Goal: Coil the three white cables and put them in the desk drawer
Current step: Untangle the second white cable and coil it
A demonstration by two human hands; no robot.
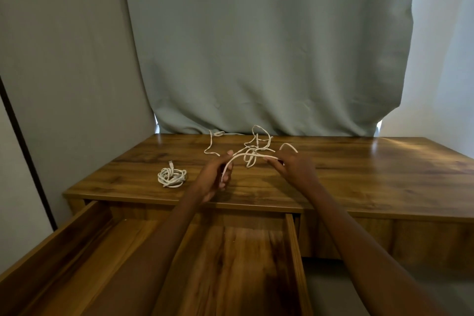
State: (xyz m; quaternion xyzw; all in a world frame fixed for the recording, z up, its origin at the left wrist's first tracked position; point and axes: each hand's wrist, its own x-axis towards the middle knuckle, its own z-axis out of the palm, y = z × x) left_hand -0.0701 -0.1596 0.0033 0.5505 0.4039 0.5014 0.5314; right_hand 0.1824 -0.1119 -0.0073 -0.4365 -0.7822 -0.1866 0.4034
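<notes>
Drawer (292, 251) pulled open below my arms, ready for coils. Left hand (214, 178) grips white cable (252, 155) as winding anchor; right hand (295, 165) pinches same strand, feeding slack. Finished coil (171, 176) parked on counter (359, 172) left; loose tangle behind, near curtain.

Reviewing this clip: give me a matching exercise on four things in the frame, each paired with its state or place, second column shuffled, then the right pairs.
Column one:
1. coiled cable
2. loose cable
3. drawer
4. curtain

Column two:
A. pulled open, nothing visible inside
B. hangs behind the desk
C. lies wound up on the desk, left of the left hand
D. stretched between the left hand and the right hand

Pairs: 1-C, 2-D, 3-A, 4-B
</notes>
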